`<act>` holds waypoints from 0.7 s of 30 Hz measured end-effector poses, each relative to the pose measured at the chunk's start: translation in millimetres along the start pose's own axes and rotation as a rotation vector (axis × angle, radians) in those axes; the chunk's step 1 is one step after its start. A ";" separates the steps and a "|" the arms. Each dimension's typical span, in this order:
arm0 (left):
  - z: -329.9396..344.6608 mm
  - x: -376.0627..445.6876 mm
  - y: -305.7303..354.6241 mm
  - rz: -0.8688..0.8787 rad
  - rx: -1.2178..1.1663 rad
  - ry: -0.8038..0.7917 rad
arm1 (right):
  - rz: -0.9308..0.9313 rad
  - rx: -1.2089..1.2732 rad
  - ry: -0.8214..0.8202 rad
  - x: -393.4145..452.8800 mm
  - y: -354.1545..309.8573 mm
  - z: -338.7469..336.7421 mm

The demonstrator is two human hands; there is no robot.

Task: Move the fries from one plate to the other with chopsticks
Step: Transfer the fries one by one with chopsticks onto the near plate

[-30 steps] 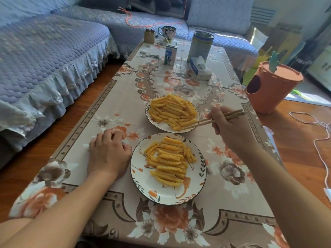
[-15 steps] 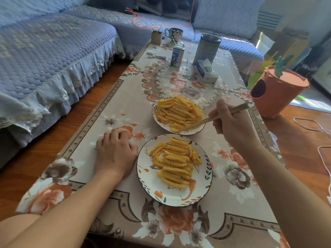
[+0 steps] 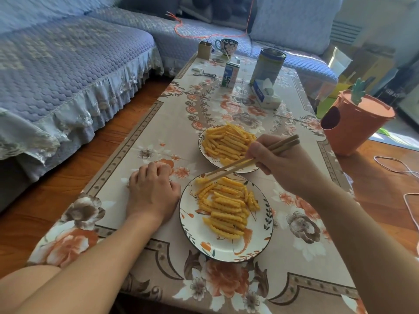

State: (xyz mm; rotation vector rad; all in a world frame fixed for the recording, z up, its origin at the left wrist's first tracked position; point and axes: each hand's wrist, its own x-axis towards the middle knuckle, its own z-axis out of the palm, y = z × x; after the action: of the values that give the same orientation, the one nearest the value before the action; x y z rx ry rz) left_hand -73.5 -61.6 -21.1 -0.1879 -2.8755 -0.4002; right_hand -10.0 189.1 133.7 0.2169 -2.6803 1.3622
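Two floral plates of crinkle-cut fries sit on the table. The far plate [image 3: 205,155] holds a heap of fries [image 3: 226,141]. The near plate [image 3: 226,248] holds another pile of fries [image 3: 226,207]. My right hand [image 3: 283,164] grips a pair of wooden chopsticks [image 3: 238,165], whose tips reach over the near plate's far rim and pinch a single fry [image 3: 201,180]. My left hand [image 3: 152,189] rests on the tablecloth just left of the near plate, fingers curled under, holding nothing.
Further back on the flowered tablecloth [image 3: 158,137] stand a milk carton [image 3: 230,75], a tall tin [image 3: 268,64], a tissue pack [image 3: 265,94], a mug [image 3: 226,46] and a small box [image 3: 204,49]. An orange bin [image 3: 356,125] stands right of the table. A sofa [image 3: 56,71] runs along the left.
My right hand has carried the chopsticks with a fry from the far plate toward me, to the near plate's far rim. The left hand stays put.
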 end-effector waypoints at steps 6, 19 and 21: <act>1.9 0.6 -1.8 0.001 0.006 0.005 | -0.001 0.035 0.168 3.2 3.6 -19.6; 1.7 0.2 -1.6 -0.004 0.000 -0.001 | 0.117 -0.067 0.197 20.4 28.0 -2.4; 1.5 0.5 -1.7 -0.002 0.000 -0.002 | 0.128 -0.078 0.178 22.6 26.4 1.5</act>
State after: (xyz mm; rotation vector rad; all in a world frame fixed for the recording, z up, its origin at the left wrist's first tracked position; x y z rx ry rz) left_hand -74.6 -62.8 -22.8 -0.1853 -2.8779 -0.4010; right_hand -37.1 201.8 116.0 -0.0822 -2.6299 1.2415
